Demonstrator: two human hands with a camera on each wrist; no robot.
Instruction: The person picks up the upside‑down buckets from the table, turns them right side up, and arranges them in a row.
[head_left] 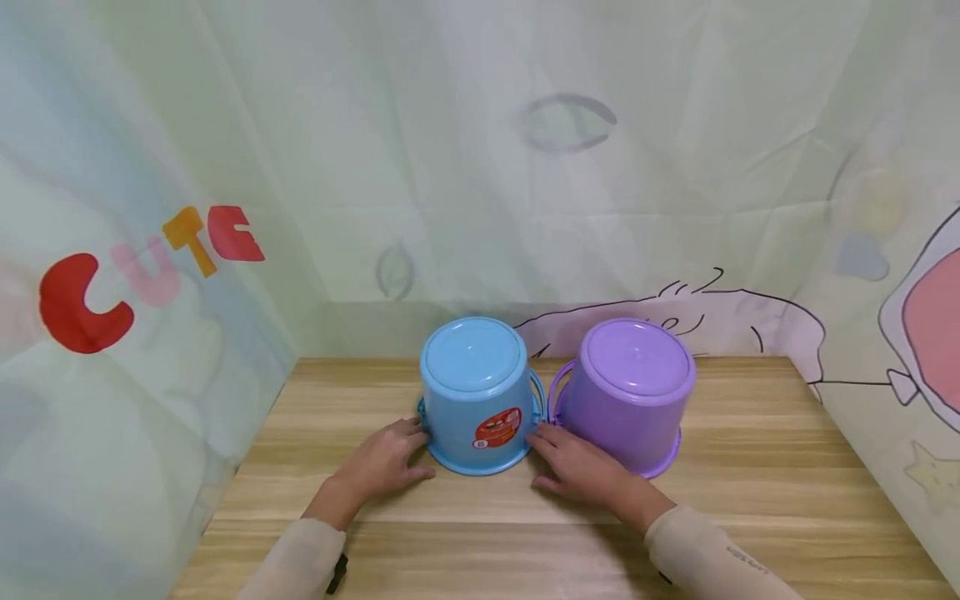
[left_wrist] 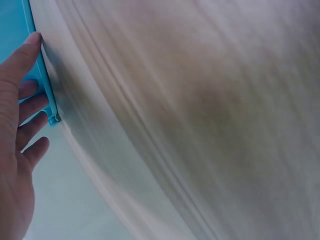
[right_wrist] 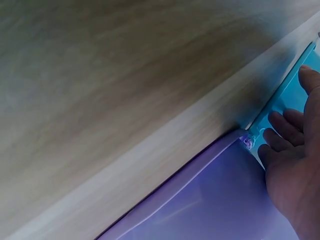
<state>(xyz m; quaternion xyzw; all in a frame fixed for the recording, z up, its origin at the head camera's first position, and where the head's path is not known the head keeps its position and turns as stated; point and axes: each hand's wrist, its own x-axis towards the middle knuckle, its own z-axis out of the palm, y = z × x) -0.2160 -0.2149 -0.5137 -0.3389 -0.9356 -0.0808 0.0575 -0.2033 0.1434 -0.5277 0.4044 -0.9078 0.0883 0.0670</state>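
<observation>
An upside-down blue bucket [head_left: 468, 408] with a red label stands on the wooden table, its base facing up. Beside it on the right is an upside-down purple bucket [head_left: 630, 417]; their handles nearly meet between them. My left hand [head_left: 382, 458] lies at the blue bucket's left side near the rim, fingers fairly straight and touching it. In the left wrist view the thumb [left_wrist: 25, 55] reaches the blue rim. My right hand [head_left: 581, 471] is between the two buckets, its fingers by the blue bucket's right rim. In the right wrist view those fingers [right_wrist: 282, 132] are loosely bent.
The wooden table [head_left: 450, 558] runs to a printed curtain [head_left: 465, 167] behind the buckets. More curtain with the letters CUTE hangs on the left [head_left: 86, 304], and a curtain with a balloon drawing [head_left: 933, 317] closes the right side.
</observation>
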